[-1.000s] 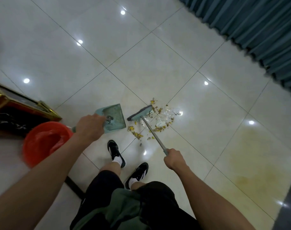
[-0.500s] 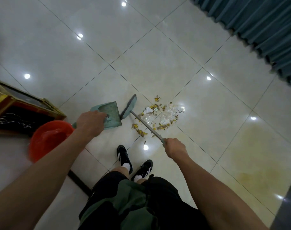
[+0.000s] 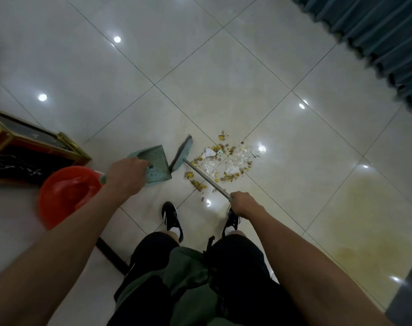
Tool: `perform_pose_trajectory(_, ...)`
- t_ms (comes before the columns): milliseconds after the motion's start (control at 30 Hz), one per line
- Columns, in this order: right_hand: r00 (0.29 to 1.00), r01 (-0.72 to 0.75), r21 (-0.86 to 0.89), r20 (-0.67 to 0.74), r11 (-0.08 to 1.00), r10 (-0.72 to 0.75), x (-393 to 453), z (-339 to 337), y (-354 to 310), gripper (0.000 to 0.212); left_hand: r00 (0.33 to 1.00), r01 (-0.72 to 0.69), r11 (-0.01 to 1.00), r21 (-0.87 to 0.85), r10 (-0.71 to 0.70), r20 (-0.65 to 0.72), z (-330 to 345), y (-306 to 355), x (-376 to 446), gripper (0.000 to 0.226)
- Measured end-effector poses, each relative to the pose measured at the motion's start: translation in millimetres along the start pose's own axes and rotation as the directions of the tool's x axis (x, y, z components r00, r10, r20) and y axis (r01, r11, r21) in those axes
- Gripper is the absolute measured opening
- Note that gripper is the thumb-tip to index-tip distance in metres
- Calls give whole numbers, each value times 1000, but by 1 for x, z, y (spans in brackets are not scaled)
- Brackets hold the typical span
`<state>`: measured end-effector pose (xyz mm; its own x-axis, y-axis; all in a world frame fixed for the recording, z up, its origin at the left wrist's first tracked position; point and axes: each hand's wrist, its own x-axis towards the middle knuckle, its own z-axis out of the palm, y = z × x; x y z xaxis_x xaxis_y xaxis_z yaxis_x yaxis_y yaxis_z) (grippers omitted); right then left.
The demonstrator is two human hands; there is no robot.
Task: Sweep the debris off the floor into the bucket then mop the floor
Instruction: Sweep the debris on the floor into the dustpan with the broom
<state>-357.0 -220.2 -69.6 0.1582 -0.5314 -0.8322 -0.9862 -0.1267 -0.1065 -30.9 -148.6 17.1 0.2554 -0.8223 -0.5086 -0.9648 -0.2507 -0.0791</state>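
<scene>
My left hand (image 3: 127, 176) grips the handle of a teal dustpan (image 3: 156, 164) whose mouth faces right on the pale tiled floor. My right hand (image 3: 243, 204) holds the metal handle of a teal broom (image 3: 182, 152); the broom head stands just right of the dustpan's open edge. A pile of debris (image 3: 223, 162), yellow scraps, white paper bits and clear plastic, lies on the floor right of the broom head, under the handle. An orange-red bucket (image 3: 64, 196) sits at the left, behind my left forearm.
A gold-framed black and red stand (image 3: 31, 156) is at the far left beside the bucket. Teal curtains (image 3: 376, 38) hang along the upper right. A yellowish stain (image 3: 369, 215) marks the floor at right. My feet in black shoes (image 3: 172, 218) stand below the debris.
The broom head swung left from the middle of the debris to the dustpan's mouth, turning edge-on. The dustpan stayed roughly in place. My feet stepped apart and the view shifted slightly.
</scene>
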Motion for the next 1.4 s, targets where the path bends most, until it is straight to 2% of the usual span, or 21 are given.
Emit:
perform_pose_trajectory(133, 998, 61, -108, -8, 992, -62, 17, -15, 47, 26, 997, 77, 996, -52, -76, 19, 1, 41, -5, 19)
perform_pose_trajectory(267, 994, 106, -193, 5, 975, -108, 28, -37, 109, 27, 989, 134, 991, 0, -133, 61, 1, 94, -11, 28)
perform_pose_trajectory(500, 996, 63, -333, -35, 941, -80, 27, -67, 194, 32, 967, 254, 957, -140, -250, 47, 8, 160, -36, 24)
perform_pose_trajectory(600, 992, 72, -363, -68, 929, -103, 24, -72, 205, 31, 958, 285, 937, -204, -285, 27, 13, 176, -53, 25)
perform_pose_trajectory(733, 988, 126, -388, -38, 913, -153, 18, -78, 212, 32, 944, 325, 909, -261, -327, 36, 24, 192, -78, 20)
perform_pose_trajectory(933, 969, 185, -466, -63, 865, -241, 1, -72, 223, 36, 914, 402, 877, -264, -401, 60, 53, 205, -123, 23)
perform_pose_trajectory(1167, 950, 241, -553, -33, 798, -310, -27, -43, 220, 34, 899, 415, 859, -299, -438, -13, 89, 229, -183, 15)
perform_pose_trajectory(1400, 920, 324, -634, 37, 702, -391, -27, -32, 218, 35, 874, 484, 824, -295, -470, 121, 95, 253, -211, 16)
